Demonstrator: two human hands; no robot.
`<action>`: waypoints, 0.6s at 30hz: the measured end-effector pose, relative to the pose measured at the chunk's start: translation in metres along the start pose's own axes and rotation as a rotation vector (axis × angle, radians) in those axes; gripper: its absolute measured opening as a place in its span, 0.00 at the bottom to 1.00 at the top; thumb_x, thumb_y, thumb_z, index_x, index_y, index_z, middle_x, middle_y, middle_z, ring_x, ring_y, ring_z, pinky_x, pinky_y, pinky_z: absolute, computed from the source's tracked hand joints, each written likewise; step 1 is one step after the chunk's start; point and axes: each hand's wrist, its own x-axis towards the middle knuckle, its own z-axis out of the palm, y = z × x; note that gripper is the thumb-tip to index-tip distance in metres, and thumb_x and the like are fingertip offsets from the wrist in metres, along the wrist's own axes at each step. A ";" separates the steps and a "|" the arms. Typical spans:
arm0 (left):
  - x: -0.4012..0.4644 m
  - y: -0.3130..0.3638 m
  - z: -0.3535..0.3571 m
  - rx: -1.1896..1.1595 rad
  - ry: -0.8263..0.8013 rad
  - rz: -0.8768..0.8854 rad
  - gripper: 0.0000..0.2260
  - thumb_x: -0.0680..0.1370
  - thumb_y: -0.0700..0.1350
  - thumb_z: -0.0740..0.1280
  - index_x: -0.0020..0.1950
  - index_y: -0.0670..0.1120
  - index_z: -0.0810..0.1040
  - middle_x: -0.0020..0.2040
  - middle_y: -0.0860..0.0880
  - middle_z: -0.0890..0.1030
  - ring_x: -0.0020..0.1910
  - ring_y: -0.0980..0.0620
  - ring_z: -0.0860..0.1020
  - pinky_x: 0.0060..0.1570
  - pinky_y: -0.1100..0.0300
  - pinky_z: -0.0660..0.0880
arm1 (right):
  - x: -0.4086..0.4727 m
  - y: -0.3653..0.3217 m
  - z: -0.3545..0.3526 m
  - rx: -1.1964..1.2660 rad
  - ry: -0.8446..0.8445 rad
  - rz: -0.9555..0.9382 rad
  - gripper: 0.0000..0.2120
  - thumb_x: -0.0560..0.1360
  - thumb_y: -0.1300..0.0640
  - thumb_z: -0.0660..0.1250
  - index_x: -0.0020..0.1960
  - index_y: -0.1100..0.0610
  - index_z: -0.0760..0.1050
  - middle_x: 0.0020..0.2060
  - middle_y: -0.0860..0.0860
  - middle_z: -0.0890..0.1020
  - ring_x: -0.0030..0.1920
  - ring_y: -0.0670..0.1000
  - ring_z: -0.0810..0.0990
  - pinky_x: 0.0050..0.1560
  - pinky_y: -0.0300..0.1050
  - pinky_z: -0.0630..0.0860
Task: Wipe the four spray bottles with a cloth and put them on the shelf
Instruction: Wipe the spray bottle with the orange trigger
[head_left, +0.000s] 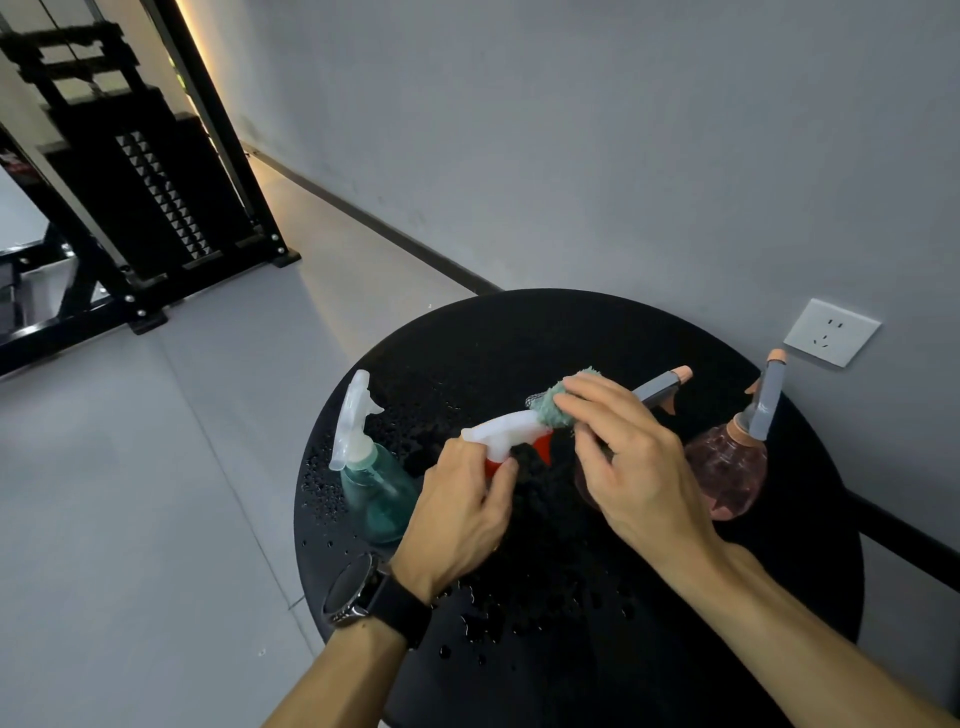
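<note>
Left hand (457, 514) grips the red-and-white spray bottle (511, 434) steady, so right-hand fingers (597, 400) pinching the teal cloth (558, 402) can scrub its head.

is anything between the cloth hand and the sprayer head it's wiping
Nothing visible. The right hand presses the green cloth straight onto the white and red sprayer head, which the left hand grips.

No text, label, brand, number or sign can be read in the head view. The black wristwatch with a round dial (349, 592) in the lower left of the frame shows only a dark face, without any figures to read.
</note>
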 end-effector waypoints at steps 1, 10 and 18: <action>-0.001 0.002 0.000 -0.035 -0.011 -0.033 0.10 0.80 0.52 0.58 0.43 0.48 0.69 0.41 0.53 0.71 0.42 0.52 0.70 0.45 0.59 0.68 | 0.000 -0.001 0.000 0.004 0.005 0.006 0.16 0.74 0.71 0.67 0.61 0.62 0.79 0.62 0.53 0.79 0.66 0.49 0.74 0.67 0.47 0.72; 0.006 0.001 0.001 -0.196 0.005 -0.134 0.14 0.80 0.58 0.64 0.45 0.50 0.65 0.39 0.50 0.73 0.35 0.54 0.73 0.37 0.54 0.74 | 0.006 0.001 -0.006 0.023 0.111 0.019 0.15 0.75 0.71 0.66 0.60 0.64 0.79 0.61 0.54 0.79 0.66 0.47 0.73 0.66 0.44 0.72; 0.006 0.014 -0.009 -0.422 0.034 -0.224 0.14 0.78 0.52 0.70 0.51 0.47 0.67 0.33 0.58 0.72 0.29 0.62 0.70 0.31 0.69 0.68 | 0.006 0.001 -0.008 0.053 0.132 0.055 0.15 0.75 0.71 0.66 0.61 0.64 0.79 0.61 0.55 0.79 0.66 0.48 0.74 0.68 0.43 0.70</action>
